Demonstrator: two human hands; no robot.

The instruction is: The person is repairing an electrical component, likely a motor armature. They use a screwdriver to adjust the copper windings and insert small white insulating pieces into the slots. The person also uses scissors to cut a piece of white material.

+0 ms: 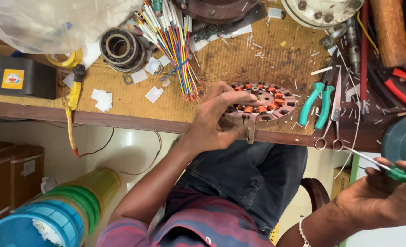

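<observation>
Left hand (212, 121) closed around the near rim of a round motor core (260, 104) with copper coils, resting at the counter (239, 59) edge. Right hand (386, 199), at four o'clock from the core, pinched shut on a green-handled screwdriver (397, 174). Teal pliers (317, 104) and scissors (335, 114) at three o'clock, wire bundle (175, 43) at eleven.
</observation>
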